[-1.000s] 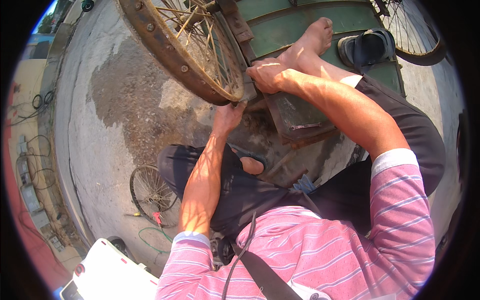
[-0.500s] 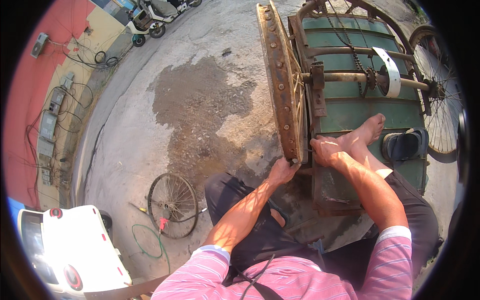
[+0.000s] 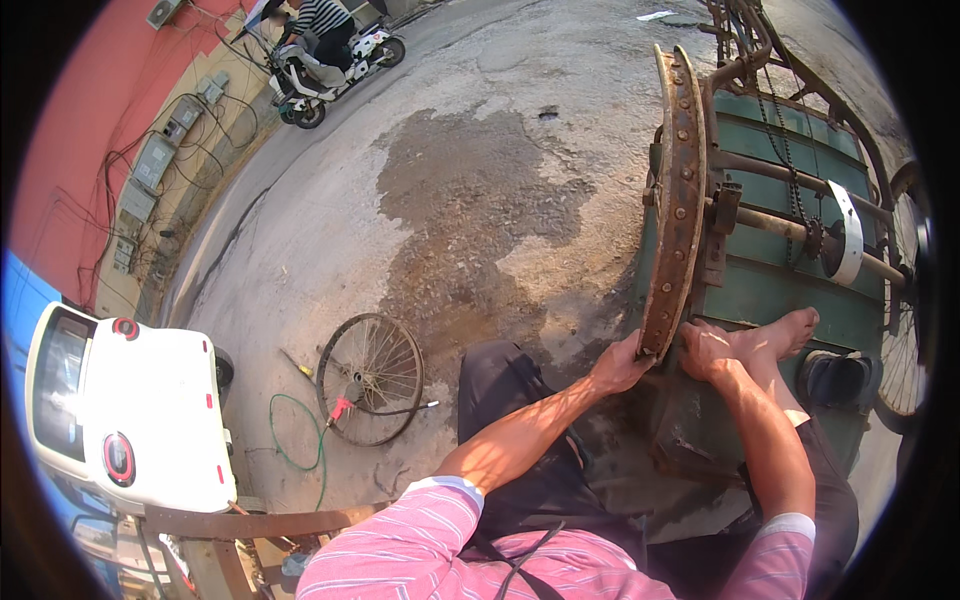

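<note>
My left hand [image 3: 622, 365] grips the bottom of a rusty wheel rim [image 3: 676, 200], which stands nearly edge-on, studded with bolt heads. Just right of it, my right hand [image 3: 705, 350] is closed beside my bare foot [image 3: 788, 335]; what its fingers hold is hidden. The rim is on the axle [image 3: 760, 225] of an upturned green cart body [image 3: 770, 280], with a chain [image 3: 793, 170] and a curved white metal band [image 3: 847, 230]. A dark sandal [image 3: 835, 380] lies on the green panels right of the foot.
On the concrete at lower left lie a loose spoked wheel [image 3: 390, 370], a red air gun [image 3: 340, 408] and a green hose [image 3: 285, 400]. A white vehicle [image 3: 160, 410] stands left. At top, a person [image 3: 330, 30] sits on a scooter [image 3: 310, 80] by a cabled wall [image 3: 130, 120].
My view has swung, putting the rim and cart farther right and showing more street, with a person on the scooter now visible. Both hands stay at the rim's bottom and beside my foot.
</note>
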